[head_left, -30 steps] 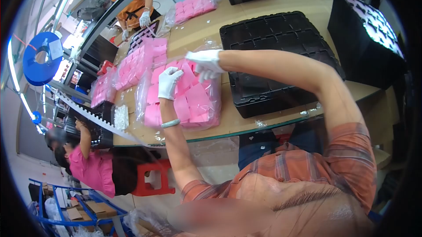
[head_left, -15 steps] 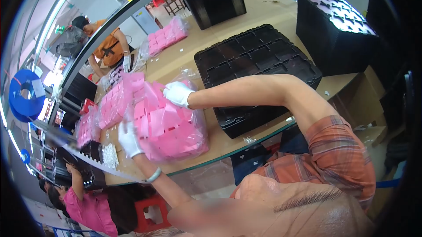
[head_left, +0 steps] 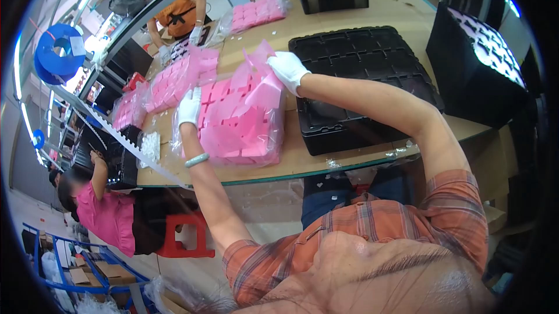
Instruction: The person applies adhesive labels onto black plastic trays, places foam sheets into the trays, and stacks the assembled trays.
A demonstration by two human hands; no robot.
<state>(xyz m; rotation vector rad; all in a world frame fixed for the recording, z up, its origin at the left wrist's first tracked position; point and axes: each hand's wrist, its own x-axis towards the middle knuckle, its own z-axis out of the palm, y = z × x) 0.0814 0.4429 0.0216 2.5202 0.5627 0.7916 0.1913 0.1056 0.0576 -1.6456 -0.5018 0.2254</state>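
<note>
A block of pink foam sheets (head_left: 233, 119) with slots lies in a clear plastic bag at the front of the bench. My right hand (head_left: 286, 69), in a white glove, pinches loose pink sheets (head_left: 259, 66) raised above the block's far right corner. Against the block's left side is my gloved left hand (head_left: 189, 107), fingers stretched out along the edge and the bag. A light-coloured bangle (head_left: 197, 159) is on my left wrist. Right of the block sits a large black plastic tray (head_left: 355, 63) with moulded compartments.
More bagged pink blocks (head_left: 174, 84) lie further left, and another pink stack (head_left: 259, 11) lies at the back. A tall black box (head_left: 471, 63) stands at the right. Small white pieces (head_left: 150, 150) lie near the left edge. Across the bench a person in orange (head_left: 180, 17) works; another in pink (head_left: 108, 215) sits left.
My view has shifted, so the bench sits differently in frame. My right hand has lifted the pink sheets toward the far right. My left hand has gone to the block's far left side.
</note>
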